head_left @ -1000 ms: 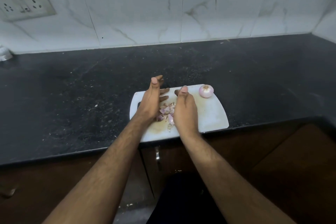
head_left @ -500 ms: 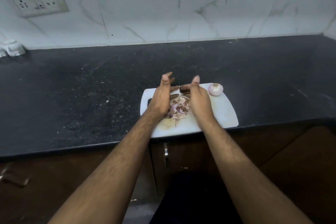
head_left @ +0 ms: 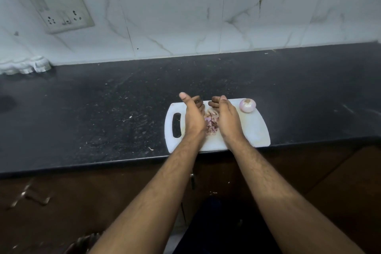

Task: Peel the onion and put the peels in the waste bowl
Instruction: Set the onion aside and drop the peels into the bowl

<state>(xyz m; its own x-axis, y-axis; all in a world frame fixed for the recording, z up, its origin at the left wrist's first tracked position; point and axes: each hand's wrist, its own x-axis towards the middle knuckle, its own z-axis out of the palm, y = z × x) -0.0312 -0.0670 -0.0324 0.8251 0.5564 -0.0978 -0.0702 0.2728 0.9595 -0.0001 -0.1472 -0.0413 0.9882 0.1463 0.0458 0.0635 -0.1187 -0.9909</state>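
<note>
Head view: two open hands, left hand (head_left: 193, 118) and right hand (head_left: 227, 118), flank one peel pile (head_left: 211, 123); one onion (head_left: 247, 105) nearby.

Socket plate (head_left: 59, 9), white cloth (head_left: 24, 66).

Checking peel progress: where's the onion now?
Head view: the peeled onion sits on the white cutting board's far right corner, just right of the right hand.

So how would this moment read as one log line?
left hand + right hand: cupping pink onion peels | white plastic cutting board | peeled onion aside
</note>
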